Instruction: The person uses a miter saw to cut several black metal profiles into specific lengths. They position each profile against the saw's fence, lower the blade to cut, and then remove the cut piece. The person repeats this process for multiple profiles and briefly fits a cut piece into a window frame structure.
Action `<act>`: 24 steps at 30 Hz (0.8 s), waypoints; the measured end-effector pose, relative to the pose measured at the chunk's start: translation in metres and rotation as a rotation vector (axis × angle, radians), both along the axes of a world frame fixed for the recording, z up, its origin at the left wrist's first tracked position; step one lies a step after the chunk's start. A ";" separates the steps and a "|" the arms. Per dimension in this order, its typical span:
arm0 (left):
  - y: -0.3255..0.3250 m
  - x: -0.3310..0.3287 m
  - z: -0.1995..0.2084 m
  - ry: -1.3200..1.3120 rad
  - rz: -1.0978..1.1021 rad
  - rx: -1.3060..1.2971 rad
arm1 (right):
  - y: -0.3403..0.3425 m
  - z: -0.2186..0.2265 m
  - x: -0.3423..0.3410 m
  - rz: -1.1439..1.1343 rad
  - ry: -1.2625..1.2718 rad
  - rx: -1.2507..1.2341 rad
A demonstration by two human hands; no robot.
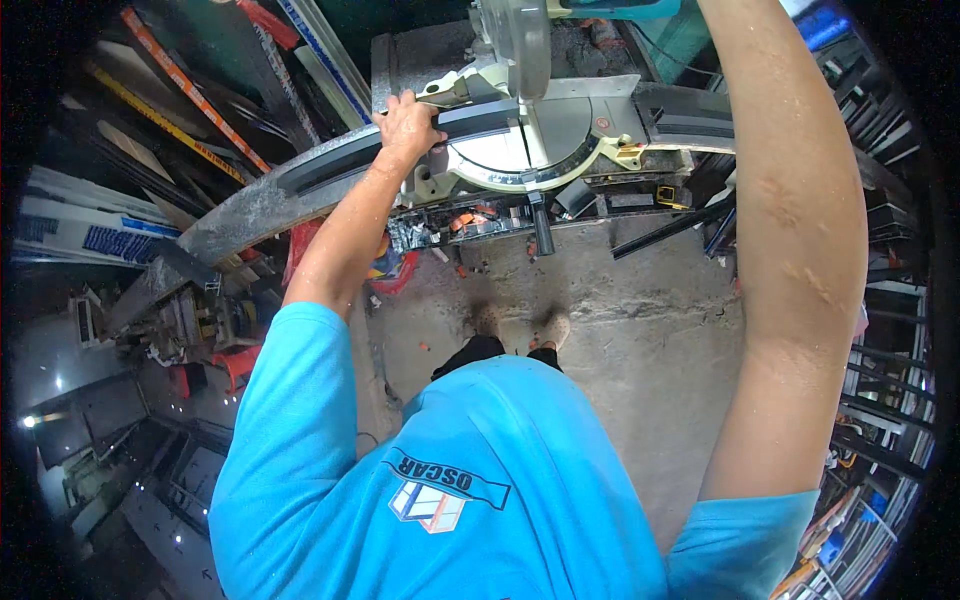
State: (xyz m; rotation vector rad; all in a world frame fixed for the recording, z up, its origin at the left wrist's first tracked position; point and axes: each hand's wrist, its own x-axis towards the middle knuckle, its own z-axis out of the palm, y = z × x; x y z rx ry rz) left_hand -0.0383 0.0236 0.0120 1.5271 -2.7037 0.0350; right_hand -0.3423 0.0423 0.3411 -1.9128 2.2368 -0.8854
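My left hand (407,128) is closed over a long dark profile bar (340,165) at the left of a miter saw, pressing it against the saw's fence. The fingers reach over the fence and the thumb lies on the near side. The bar lies along the saw's round silver table (490,155). Above the table stands the grey blade guard (528,50), with a teal part of the saw (640,8) at the top edge. My right forearm (800,220) stretches up past the saw's right side, and its hand is beyond the top edge.
A black table handle (541,225) juts toward me. Below the saw, a shelf holds offcuts and a yellow tape measure (672,196). Long profiles lean at the left, including an orange one (190,85). More bars are stacked on a rack (890,400) at the right.
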 end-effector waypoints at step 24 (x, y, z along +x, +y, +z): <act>0.002 -0.001 -0.006 0.005 0.018 -0.017 | 0.076 -0.010 0.032 0.027 -0.621 0.144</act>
